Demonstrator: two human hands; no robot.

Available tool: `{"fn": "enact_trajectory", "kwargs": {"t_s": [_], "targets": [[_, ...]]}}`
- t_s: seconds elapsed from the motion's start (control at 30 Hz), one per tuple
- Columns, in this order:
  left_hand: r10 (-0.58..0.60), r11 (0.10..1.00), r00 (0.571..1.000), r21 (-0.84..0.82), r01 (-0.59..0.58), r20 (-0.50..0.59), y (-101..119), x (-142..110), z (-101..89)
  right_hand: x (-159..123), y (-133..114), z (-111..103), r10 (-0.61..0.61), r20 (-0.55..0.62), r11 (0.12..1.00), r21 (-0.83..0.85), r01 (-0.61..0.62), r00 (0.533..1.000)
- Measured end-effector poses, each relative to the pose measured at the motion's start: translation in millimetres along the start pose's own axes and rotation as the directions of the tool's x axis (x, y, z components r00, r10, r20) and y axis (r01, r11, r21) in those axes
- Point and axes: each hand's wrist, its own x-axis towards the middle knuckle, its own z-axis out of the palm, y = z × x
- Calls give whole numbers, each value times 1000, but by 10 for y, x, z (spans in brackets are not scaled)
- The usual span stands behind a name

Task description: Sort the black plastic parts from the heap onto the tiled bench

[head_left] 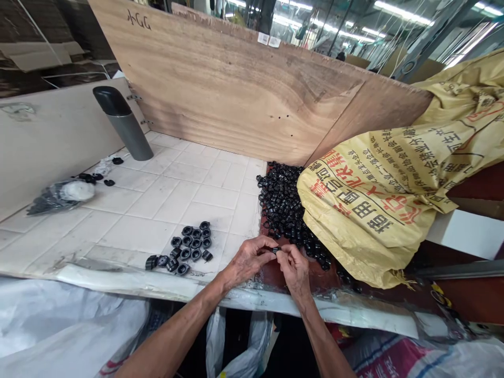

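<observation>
Tiled bench [153, 210]: small black plastic part [276, 250] pinched closed between left hand [248, 261] and right hand [294, 268], lying roughly crosswise, though its long axis is hard to judge.

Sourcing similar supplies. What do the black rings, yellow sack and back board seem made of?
The black rings look like moulded plastic or rubber, dull-sheened; unclear which. The yellow sack seems woven plastic, glossy, printed red and black. The back board looks like unfinished plywood, grain bare.
</observation>
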Motion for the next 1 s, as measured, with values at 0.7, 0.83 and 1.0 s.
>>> {"fn": "enact_trajectory", "kwargs": {"t_s": [0.7,0.83,1.0], "targets": [[-61,998,998,26,62,-10,-33,7,-4,-49,-15,-13,-38,-6,995,-91,37,999],[-75,997,996,-29,74,-37,-21,7,-7,-33,-7,-19,-68,44,993,-96,72,997],[-118,991,992,-72,116,-36,-25,5,-11,-34,-19,-14,-61,22,991,-119,63,998]]}}
